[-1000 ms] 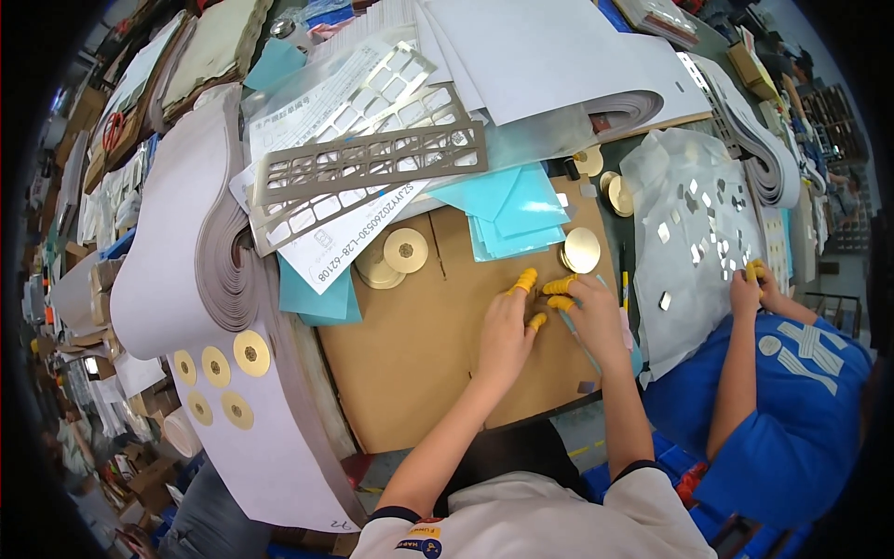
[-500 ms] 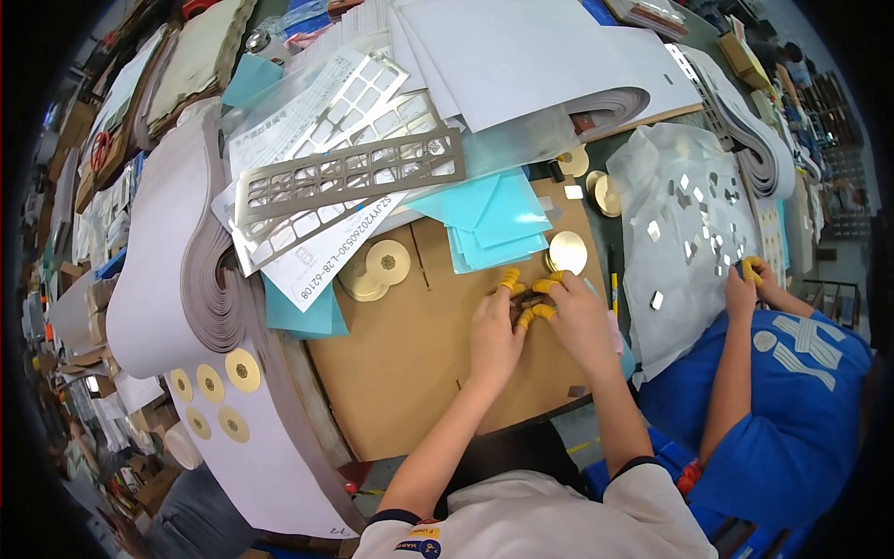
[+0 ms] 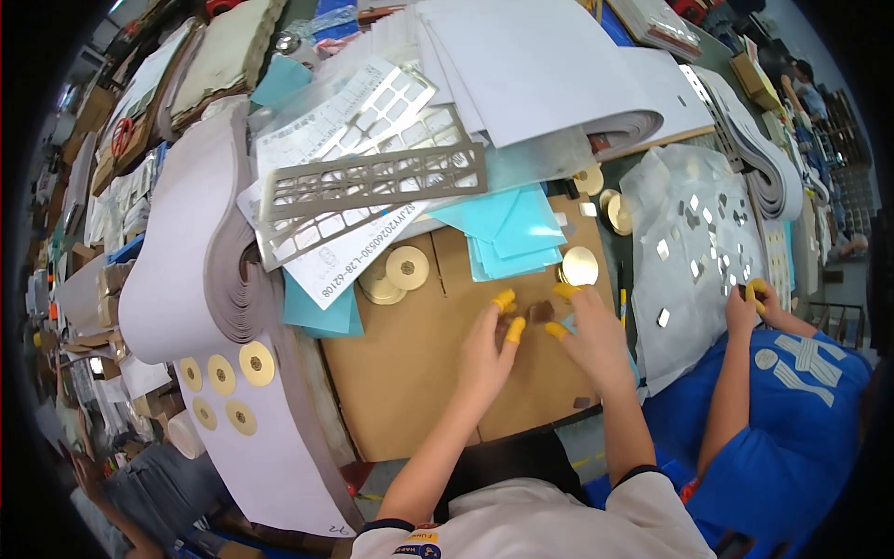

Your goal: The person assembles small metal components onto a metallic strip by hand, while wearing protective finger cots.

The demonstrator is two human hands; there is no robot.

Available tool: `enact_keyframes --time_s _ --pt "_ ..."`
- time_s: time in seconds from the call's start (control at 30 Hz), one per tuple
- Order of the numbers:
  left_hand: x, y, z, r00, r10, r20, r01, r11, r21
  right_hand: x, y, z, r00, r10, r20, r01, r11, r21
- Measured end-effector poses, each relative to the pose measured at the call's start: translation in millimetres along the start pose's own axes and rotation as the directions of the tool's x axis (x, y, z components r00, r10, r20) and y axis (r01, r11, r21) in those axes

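Note:
My left hand [image 3: 486,349] and my right hand [image 3: 589,334] meet over a brown cardboard sheet [image 3: 400,382], both with yellow finger cots on the fingertips. Between the fingertips of the two hands sits a small dark brown square piece [image 3: 538,311]. A shiny gold disc [image 3: 580,266] lies just beyond my right hand. Two more gold discs [image 3: 406,268] rest on the cardboard to the left of my left hand.
Blue paper sheets [image 3: 517,233] and a perforated grey metal stencil [image 3: 372,179] lie beyond the cardboard. A long grey paper strip with gold discs [image 3: 223,373] hangs at left. A person in blue [image 3: 792,410] at right handles small metal squares on a white sheet [image 3: 694,233].
My hands have drawn together from slightly apart and now pinch the small dark piece between their fingertips. The view has shifted a little.

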State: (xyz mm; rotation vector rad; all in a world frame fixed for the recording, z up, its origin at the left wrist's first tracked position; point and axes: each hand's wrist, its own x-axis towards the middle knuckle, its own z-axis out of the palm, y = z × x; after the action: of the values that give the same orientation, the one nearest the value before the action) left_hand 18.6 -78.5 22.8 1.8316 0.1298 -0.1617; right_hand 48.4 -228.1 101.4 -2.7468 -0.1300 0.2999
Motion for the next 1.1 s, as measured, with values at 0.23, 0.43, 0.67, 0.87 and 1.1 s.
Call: enact_keyframes --time_s 0.23,0.43,0.67,0.87,1.1 --pt "2.1 13.5 -78.1 0.886 0.141 -0.442 -0.137 0.990 0.042 64.5 -55.2 -20.5 0.869 -0.318 -0.380 0.415 0.886 0.207" --pt "43.7 19.6 -95.3 0.895 0.062 -0.441 -0.186 0.952 -0.243 194.0 -109.6 -6.2 0.691 -0.681 -0.241 0.685 0.724 -0.083" --pt "57.0 19.6 -102.6 0.940 -0.147 -0.309 -0.137 0.665 -0.734 232.0 -134.1 5.9 0.840 -0.532 0.111 0.529 0.755 -0.387" --pt "58.4 20.0 -104.5 0.926 -0.231 -0.298 -0.137 0.530 -0.837 229.4 -124.9 -2.8 0.773 -0.609 0.177 0.633 0.719 -0.287" --pt "60.8 10.7 -105.5 0.926 -0.255 -0.280 -0.173 0.373 -0.912 208.7 -143.4 -16.3 0.820 -0.432 0.375 0.404 0.901 0.156"
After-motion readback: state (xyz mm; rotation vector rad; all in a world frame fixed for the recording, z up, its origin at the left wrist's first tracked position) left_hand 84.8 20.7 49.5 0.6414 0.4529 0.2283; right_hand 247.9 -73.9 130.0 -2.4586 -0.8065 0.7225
